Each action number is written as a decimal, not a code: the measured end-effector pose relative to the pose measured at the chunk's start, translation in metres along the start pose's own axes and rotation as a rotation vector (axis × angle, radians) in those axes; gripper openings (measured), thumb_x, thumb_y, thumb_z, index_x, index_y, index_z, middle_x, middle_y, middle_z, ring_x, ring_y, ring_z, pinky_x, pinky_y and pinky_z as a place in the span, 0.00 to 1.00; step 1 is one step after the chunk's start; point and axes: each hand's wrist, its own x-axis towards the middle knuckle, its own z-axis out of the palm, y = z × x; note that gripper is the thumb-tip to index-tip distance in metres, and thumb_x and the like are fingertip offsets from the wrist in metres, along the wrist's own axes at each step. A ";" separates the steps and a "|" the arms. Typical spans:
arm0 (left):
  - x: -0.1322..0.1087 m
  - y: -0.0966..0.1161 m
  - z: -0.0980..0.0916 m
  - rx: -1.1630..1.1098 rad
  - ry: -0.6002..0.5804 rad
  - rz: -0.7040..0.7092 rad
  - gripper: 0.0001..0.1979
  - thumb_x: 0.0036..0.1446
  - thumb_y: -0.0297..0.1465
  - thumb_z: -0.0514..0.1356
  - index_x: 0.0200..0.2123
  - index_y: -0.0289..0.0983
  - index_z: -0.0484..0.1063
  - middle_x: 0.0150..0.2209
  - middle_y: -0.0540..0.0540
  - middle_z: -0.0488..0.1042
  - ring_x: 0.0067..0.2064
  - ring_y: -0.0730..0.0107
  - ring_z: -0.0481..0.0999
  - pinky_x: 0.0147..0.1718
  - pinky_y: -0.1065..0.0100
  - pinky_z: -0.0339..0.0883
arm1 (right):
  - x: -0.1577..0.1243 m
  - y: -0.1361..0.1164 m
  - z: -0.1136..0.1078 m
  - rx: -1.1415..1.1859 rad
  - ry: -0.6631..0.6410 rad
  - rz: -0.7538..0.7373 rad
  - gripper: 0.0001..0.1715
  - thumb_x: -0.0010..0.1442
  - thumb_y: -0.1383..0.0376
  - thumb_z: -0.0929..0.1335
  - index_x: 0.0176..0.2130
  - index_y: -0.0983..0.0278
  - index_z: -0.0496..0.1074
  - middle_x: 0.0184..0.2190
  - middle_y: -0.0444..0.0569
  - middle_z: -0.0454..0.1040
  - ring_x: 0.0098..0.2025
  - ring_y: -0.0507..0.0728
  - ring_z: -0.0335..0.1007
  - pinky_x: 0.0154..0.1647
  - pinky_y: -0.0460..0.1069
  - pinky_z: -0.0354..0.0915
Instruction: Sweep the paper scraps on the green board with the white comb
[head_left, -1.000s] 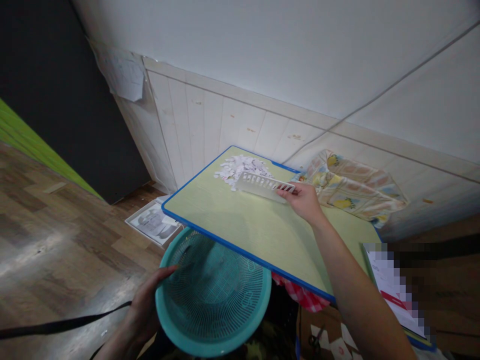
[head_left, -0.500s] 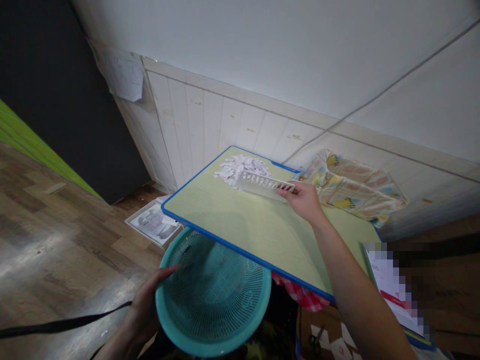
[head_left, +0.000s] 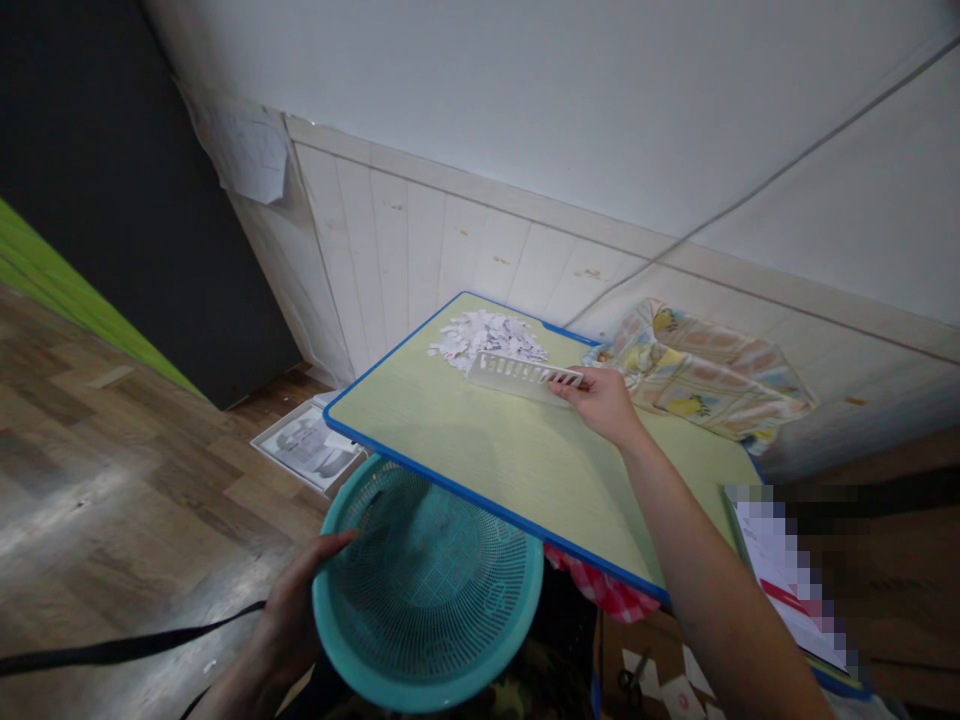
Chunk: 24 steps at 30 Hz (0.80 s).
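My left hand (head_left: 304,590) grips the left rim of a turquoise plastic basket (head_left: 431,690), thumb over the edge. The basket is tilted under the table's front edge, and no paper shows inside it. My right hand (head_left: 596,402) is closed on the right end of a white slotted plastic strip, like a small tray or rack (head_left: 517,378), standing on its long edge on the tabletop. Beyond its left end lies a heap of small torn white paper pieces (head_left: 487,335); the strip's left part touches or overlaps the near side of the heap.
The pale green table (head_left: 480,450) has a blue edge and stands by the panelled wall. A patterned cloth container (head_left: 697,375) sits at its back right, papers (head_left: 787,590) at its right end. Below are scissors (head_left: 634,680), paper scraps, and a white box (head_left: 307,445) on the floor.
My right hand has drawn the white slotted strip slightly left and toward me. The left hand and the basket stay nearly where they were.
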 end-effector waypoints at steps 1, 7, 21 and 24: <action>0.001 0.000 0.000 0.000 -0.002 0.006 0.11 0.59 0.23 0.64 0.26 0.33 0.84 0.24 0.41 0.86 0.24 0.58 0.84 0.26 0.65 0.81 | 0.000 0.000 0.001 -0.004 0.005 -0.001 0.16 0.57 0.57 0.73 0.38 0.66 0.84 0.29 0.47 0.82 0.31 0.58 0.75 0.32 0.50 0.63; 0.002 -0.002 -0.003 -0.006 -0.013 -0.012 0.10 0.59 0.24 0.64 0.27 0.33 0.84 0.25 0.40 0.86 0.25 0.55 0.86 0.28 0.63 0.82 | 0.002 0.003 -0.001 -0.057 0.020 -0.011 0.15 0.58 0.57 0.72 0.38 0.65 0.84 0.28 0.47 0.81 0.29 0.57 0.73 0.32 0.50 0.63; 0.002 -0.001 -0.003 0.000 -0.027 -0.007 0.08 0.58 0.24 0.65 0.28 0.34 0.84 0.26 0.41 0.87 0.26 0.55 0.86 0.28 0.63 0.82 | -0.001 0.001 -0.009 -0.026 -0.030 -0.020 0.16 0.56 0.57 0.73 0.40 0.64 0.85 0.31 0.48 0.84 0.31 0.59 0.76 0.36 0.52 0.69; 0.002 -0.002 -0.004 -0.004 -0.050 -0.022 0.07 0.58 0.25 0.66 0.29 0.34 0.84 0.26 0.40 0.87 0.27 0.54 0.86 0.29 0.63 0.82 | -0.002 -0.001 -0.013 -0.019 0.014 -0.025 0.15 0.56 0.57 0.73 0.38 0.64 0.85 0.31 0.48 0.84 0.31 0.59 0.76 0.36 0.52 0.69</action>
